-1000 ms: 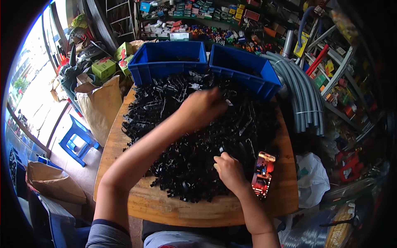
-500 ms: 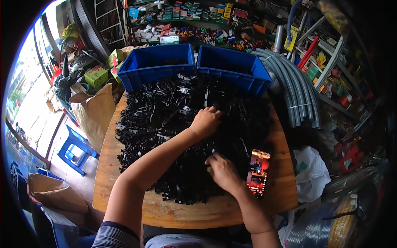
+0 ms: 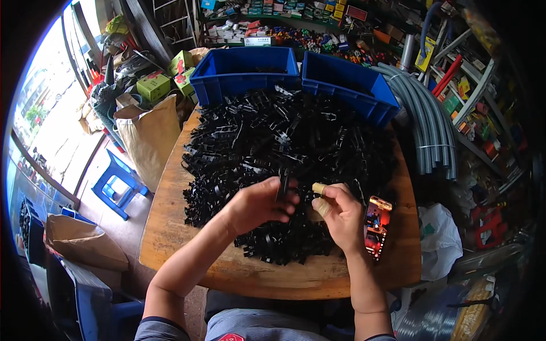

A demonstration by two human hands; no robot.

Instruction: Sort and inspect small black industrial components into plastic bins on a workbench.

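Left hand [image 3: 256,204] nearer, with black piece [image 3: 282,185]

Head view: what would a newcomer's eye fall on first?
Most likely the big heap of small black parts covering much of the wooden table, with two blue bins along its far edge. Next, in front of it, the left hand with a dark piece and the right hand with pale yellow finger coverings. Then the lit phone at the table's right side.
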